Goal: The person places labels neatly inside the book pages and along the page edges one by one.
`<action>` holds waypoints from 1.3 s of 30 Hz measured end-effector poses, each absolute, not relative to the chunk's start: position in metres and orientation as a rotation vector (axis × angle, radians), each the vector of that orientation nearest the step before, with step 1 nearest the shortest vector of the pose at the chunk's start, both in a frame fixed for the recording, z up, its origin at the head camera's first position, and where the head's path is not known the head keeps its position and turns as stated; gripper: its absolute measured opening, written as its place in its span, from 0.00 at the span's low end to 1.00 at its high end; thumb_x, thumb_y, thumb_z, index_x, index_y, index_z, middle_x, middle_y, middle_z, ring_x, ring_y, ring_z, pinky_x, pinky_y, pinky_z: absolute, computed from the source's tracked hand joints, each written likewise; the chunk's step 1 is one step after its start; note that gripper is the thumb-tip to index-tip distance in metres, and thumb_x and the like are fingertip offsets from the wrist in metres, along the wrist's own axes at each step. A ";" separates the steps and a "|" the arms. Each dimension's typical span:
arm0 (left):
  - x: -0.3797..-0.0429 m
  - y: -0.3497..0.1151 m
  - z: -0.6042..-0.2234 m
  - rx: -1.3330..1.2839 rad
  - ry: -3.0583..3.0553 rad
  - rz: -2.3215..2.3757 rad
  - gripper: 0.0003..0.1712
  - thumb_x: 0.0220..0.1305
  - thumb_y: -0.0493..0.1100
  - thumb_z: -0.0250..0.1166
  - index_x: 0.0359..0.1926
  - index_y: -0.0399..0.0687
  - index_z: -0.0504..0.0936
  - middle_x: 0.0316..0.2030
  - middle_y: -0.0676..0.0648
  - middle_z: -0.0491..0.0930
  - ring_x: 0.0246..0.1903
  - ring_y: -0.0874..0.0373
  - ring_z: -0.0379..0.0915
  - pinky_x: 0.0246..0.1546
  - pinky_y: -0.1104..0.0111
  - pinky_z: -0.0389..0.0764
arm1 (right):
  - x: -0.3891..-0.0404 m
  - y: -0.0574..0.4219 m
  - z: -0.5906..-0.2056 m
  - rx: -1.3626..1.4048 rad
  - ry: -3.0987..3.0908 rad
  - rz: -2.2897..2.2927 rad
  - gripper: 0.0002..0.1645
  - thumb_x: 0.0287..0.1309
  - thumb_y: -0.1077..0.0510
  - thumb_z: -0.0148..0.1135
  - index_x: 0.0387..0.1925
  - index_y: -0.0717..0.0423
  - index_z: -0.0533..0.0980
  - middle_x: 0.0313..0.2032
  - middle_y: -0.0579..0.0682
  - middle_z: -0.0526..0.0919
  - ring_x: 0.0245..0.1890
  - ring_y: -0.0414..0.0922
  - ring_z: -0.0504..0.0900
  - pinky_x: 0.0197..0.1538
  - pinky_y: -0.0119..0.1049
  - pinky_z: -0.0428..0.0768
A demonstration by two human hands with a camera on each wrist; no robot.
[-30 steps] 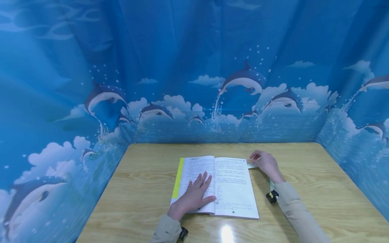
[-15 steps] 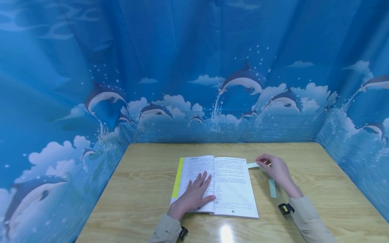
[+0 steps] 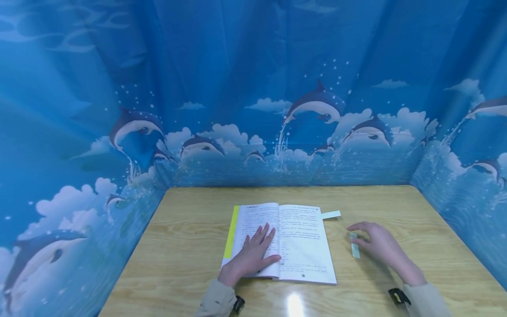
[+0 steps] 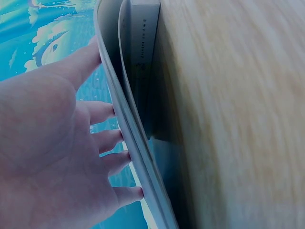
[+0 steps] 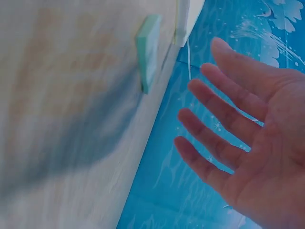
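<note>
Lengthwise nearly straight forward, green pad, left hand and right hand spread.

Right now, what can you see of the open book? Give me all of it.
The book lies open on the wood-grained table, its white, papery pages printed with dark text too small to read here. The right page has bare white areas lower down. A bright yellow band runs along part of the left edge. The left hand rests on the left page, fingers spread. A pale strip sticks out past the right edge, near the top.
</note>
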State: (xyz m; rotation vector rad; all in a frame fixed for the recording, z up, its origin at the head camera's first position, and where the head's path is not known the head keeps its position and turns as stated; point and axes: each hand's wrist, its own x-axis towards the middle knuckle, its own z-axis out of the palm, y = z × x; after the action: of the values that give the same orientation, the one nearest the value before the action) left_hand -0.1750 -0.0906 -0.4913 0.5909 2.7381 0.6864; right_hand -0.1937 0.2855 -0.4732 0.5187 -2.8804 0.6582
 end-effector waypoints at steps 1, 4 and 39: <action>-0.175 -0.090 -0.491 0.588 2.738 0.685 0.46 0.73 0.66 0.55 0.81 0.50 0.51 0.81 0.43 0.41 0.79 0.46 0.36 0.75 0.39 0.45 | -0.192 0.287 -0.475 0.546 -2.884 0.632 0.21 0.54 0.57 0.75 0.48 0.63 0.84 0.49 0.63 0.86 0.50 0.64 0.83 0.53 0.64 0.79; -0.175 -0.090 -0.490 0.582 2.741 0.682 0.47 0.72 0.66 0.55 0.81 0.50 0.51 0.81 0.43 0.41 0.79 0.45 0.37 0.75 0.39 0.45 | -0.187 0.291 -0.480 0.608 -2.909 0.583 0.29 0.49 0.54 0.78 0.51 0.66 0.82 0.51 0.64 0.85 0.51 0.65 0.82 0.54 0.64 0.78; -0.177 -0.091 -0.495 0.595 2.738 0.686 0.47 0.73 0.67 0.53 0.81 0.51 0.49 0.81 0.45 0.39 0.80 0.47 0.35 0.76 0.40 0.43 | -0.196 0.296 -0.493 0.664 -2.895 0.471 0.22 0.48 0.66 0.75 0.48 0.65 0.83 0.48 0.66 0.83 0.45 0.63 0.84 0.48 0.59 0.83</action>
State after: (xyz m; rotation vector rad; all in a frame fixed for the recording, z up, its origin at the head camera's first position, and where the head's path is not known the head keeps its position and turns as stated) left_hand -0.1768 -0.0908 -0.4948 0.5947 2.7378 0.6862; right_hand -0.1956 0.2961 -0.4934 0.6644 -2.8947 0.4709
